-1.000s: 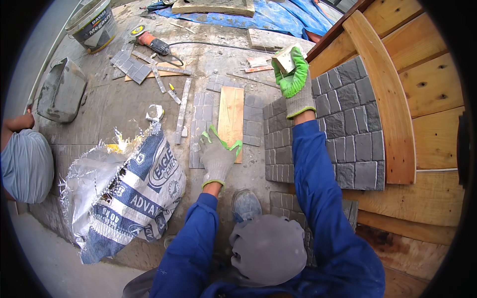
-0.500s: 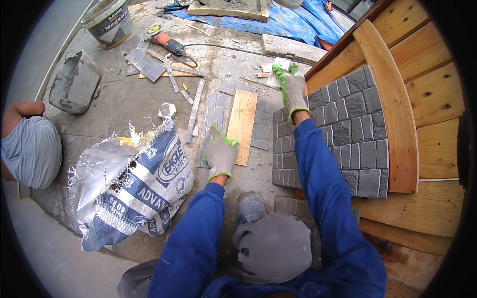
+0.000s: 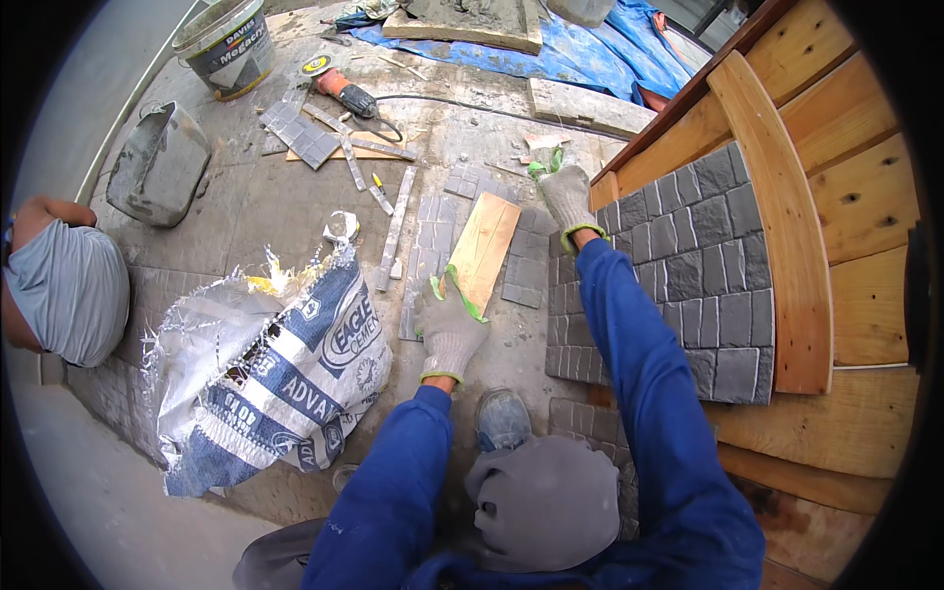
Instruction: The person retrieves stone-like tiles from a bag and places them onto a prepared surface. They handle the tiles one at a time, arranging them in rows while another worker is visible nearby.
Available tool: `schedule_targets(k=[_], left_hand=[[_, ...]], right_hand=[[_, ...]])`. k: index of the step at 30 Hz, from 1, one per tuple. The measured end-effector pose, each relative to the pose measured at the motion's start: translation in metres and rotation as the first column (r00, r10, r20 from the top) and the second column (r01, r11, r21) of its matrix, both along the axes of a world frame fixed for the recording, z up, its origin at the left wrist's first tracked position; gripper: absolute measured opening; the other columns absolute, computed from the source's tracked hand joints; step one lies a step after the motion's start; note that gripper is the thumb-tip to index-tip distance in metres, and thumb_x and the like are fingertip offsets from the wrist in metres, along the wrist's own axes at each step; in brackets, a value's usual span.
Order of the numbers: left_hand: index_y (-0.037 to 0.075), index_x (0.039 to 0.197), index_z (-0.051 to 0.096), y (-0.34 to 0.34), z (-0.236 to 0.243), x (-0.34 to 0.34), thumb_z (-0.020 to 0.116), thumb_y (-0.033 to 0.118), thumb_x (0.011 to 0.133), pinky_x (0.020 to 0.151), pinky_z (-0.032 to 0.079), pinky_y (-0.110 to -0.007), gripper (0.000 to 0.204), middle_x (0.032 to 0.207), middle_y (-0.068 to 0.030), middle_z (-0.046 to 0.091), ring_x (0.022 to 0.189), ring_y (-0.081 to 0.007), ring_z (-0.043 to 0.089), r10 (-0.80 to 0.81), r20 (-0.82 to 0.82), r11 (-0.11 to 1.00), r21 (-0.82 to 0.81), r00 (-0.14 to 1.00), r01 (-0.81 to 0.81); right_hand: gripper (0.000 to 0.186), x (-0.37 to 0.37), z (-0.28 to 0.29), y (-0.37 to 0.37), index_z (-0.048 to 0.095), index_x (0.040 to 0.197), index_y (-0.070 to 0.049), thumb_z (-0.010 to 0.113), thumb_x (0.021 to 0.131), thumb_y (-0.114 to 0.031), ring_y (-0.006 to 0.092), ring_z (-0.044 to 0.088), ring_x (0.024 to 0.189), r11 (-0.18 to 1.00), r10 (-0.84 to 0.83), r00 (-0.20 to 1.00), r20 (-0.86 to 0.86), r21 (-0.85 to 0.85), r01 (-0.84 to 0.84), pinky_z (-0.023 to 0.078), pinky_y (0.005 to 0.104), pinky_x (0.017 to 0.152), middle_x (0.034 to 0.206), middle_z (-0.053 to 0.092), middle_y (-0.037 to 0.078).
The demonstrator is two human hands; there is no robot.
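Note:
My left hand point(image 3: 448, 317), in a grey glove with green palm, grips the near end of a pale wooden plank point(image 3: 489, 239), between grey patterned tile strips point(image 3: 429, 231) and tile pieces point(image 3: 526, 256). My right hand point(image 3: 560, 189), similarly gloved, is beside the upper left corner of a dark cobble-patterned tile point(image 3: 702, 241) that leans on a wooden panel point(image 3: 861, 202). Its fingers look apart beside small pale scraps point(image 3: 546, 143); I see nothing held in them. A torn woven sack point(image 3: 265, 374) lies left of my left arm.
A corded angle grinder point(image 3: 349, 93), tile offcuts point(image 3: 295, 133) and a yellow marker point(image 3: 379, 184) lie further back. A bucket point(image 3: 226, 59), cement-smeared container point(image 3: 157, 167), another person point(image 3: 64, 285) are left. A blue tarp point(image 3: 610, 44), concrete slab point(image 3: 585, 106) and mortar tray point(image 3: 462, 39) sit at the back.
The block my right hand held is out of its grasp, and that hand has come down and nearer. The plank has tilted with its far end rightward, my left hand at its near end.

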State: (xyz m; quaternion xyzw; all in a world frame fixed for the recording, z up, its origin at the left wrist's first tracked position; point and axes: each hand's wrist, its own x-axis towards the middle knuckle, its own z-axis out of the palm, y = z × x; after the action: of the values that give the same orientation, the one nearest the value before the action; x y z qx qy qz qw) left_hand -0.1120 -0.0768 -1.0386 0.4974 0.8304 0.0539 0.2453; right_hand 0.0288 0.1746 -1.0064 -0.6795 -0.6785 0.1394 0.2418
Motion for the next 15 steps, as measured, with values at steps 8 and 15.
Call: schedule_targets(k=[8,15], left_hand=[[0.007,0.157,0.029,-0.034,-0.024,-0.032,0.089,0.035,0.066,0.115,0.037,-0.049,0.112,0.147,-0.0232,0.044,0.136,-0.0413,0.044,0.203,-0.06,0.944,0.278,0.977,-0.178],[0.008,0.157,0.029,-0.039,-0.038,-0.042,0.087,0.042,0.067,0.117,0.033,-0.05,0.113,0.149,-0.0238,0.041,0.137,-0.0424,0.042,0.18,-0.165,0.963,0.231,0.97,-0.14]], right_hand=[[0.033,0.007,-0.028,0.042,0.067,0.115,0.0,0.054,0.089,-0.013,0.0421,0.07,0.094,0.921,0.28,0.91,0.306,0.182,-0.344,0.055,0.0509,0.084,0.103,0.071,0.027],[0.032,0.01,-0.075,0.055,0.068,0.121,-0.008,0.052,0.094,-0.017,0.0331,0.07,0.099,0.85,0.216,0.651,0.728,0.188,-0.492,0.054,0.0471,0.083,0.11,0.072,0.017]])
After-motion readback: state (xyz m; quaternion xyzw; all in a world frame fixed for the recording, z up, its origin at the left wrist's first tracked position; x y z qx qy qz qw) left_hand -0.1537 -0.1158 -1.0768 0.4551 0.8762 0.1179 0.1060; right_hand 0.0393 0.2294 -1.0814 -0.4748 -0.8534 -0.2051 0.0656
